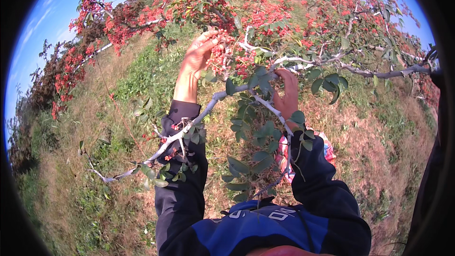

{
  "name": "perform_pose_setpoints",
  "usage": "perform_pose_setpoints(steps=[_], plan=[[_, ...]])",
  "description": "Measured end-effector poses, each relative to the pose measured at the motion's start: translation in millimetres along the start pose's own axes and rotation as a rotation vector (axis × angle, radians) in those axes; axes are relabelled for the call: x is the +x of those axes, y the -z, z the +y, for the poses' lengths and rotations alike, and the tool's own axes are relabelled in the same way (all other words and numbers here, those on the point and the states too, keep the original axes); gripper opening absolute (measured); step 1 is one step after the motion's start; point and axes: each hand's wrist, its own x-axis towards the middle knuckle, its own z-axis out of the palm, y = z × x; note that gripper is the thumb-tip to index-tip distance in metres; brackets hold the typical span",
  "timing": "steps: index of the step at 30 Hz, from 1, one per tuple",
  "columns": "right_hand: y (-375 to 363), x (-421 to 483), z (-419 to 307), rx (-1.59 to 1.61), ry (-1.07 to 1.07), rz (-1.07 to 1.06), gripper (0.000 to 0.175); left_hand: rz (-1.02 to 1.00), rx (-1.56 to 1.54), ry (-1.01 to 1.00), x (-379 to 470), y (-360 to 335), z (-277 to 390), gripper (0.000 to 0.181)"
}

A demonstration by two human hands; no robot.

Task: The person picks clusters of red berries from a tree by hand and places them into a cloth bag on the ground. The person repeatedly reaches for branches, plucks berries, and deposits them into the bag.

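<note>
My left hand [199, 54] is raised at the upper middle, its fingers and thumb closed around a cluster of small red berries [221, 57], which look like Sichuan pepper. The cluster hangs among pale grey, leafy branches. To the right, my right hand [287, 92] is up against a grey branch [289, 59], with its thumb apart from the fingers. Leaves and the branch hide part of its fingertips, so its hold is unclear. A bare forked branch [208, 108] arches in front of both my forearms, with green leaves [261, 161] hanging between them.
More branches laden with red berries [263, 10] fill the upper view. On the ground behind my right forearm lies a colourful patterned bag or cloth [327, 149]. Dry grass [359, 121] and green weeds [142, 67] cover the ground. Something dark [432, 185] stands along the right rim.
</note>
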Motion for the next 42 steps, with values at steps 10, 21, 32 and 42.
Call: perform_pose_setpoints(steps=[10, 21, 32, 42], plan=[[1.1, -2.1, 1.0, -0.015, -0.008, -0.018, 0.050, 0.053, -0.067, 0.035, -6.1, 3.6, -14.9, 0.034], [5.5, -0.7, -3.6, -0.048, -0.018, -0.045, 0.051, 0.075, -0.049, 0.027, -10.6, 5.2, -15.5, 0.034], [2.3, 2.0, 8.0, -0.068, 0.002, -0.059, 0.051, 0.108, 0.259, -0.033, -12.9, 2.9, -9.8, 0.034], [0.8, 4.4, 9.2, -0.085, 0.033, -0.077, 0.050, -0.039, 0.750, -0.400, -12.8, 9.6, -1.4, 0.023]])
